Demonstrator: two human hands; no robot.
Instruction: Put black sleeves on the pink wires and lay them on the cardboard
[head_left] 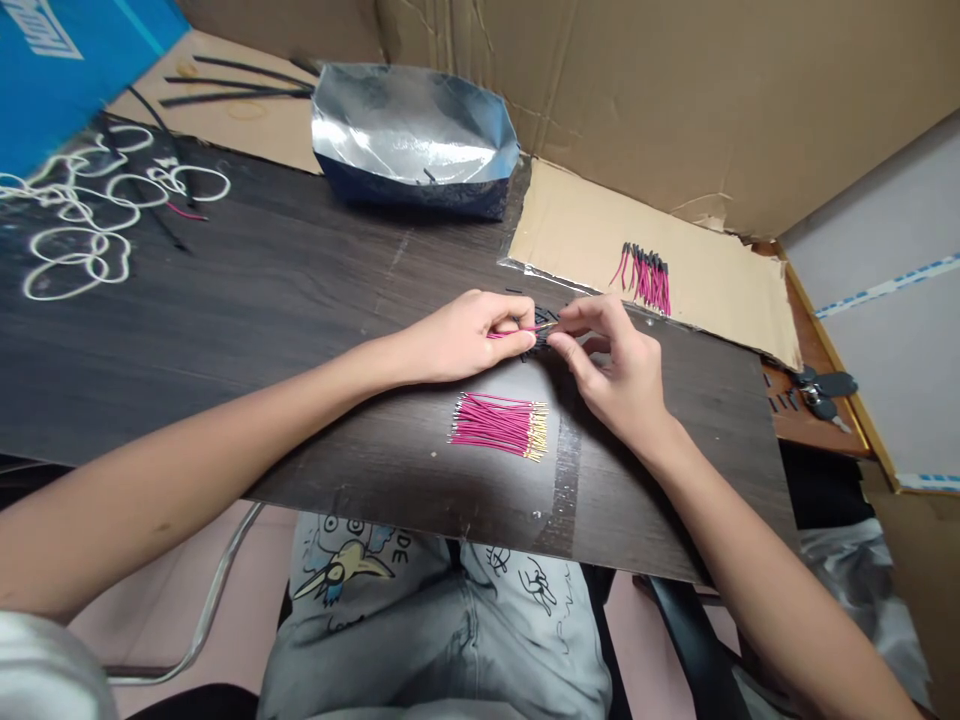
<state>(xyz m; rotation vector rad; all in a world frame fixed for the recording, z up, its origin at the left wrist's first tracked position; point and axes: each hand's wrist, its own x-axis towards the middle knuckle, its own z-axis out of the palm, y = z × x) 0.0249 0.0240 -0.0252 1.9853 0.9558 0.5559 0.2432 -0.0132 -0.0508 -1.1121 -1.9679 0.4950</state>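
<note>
Left hand pinches just beside the curled right hand

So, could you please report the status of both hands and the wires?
Left hand pinching a pink wire; right hand at its gold end, grip unclear. More pink wires laid out on the table. Small black pieces scattered between the hands.

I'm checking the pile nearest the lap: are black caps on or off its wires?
Off: the near wires show bare gold and silvery tips; the far wires, on the cardboard, have black ends.
</note>
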